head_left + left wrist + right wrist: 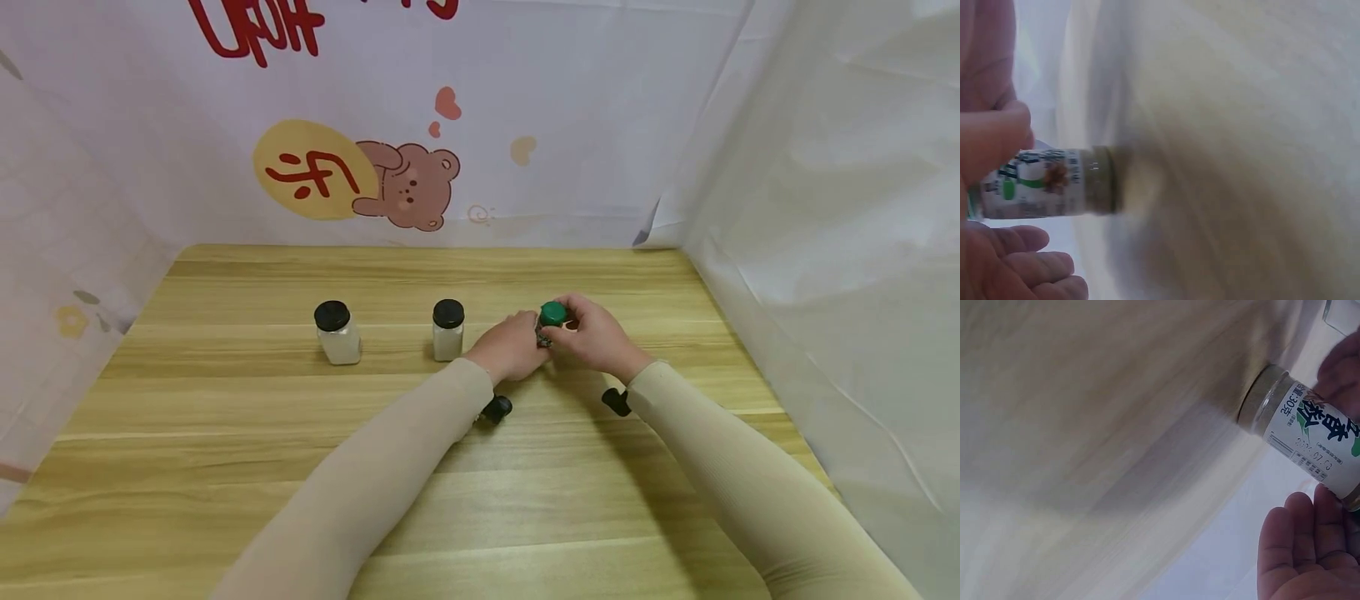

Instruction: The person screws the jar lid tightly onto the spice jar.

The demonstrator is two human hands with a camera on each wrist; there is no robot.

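Between the two hands stands a small glass spice jar with a green lid (553, 313), a white label and pale brown powder near its base. My right hand (597, 337) pinches it high up from the right, with the thumb across its near side. My left hand (512, 346) is at its left side; in the left wrist view its fingers (1041, 265) lie loosely curled beside the jar (1041, 184). In the right wrist view left fingertips touch the label side of the jar (1310, 428). Whether the base rests on the table cannot be told.
Two clear jars with black lids, one (448, 332) left of my left hand and another (337, 333) farther left, stand upright on the wooden table (187, 467). A printed cloth (570, 83) hangs behind the table, and a white sheet (847, 250) borders its right side.
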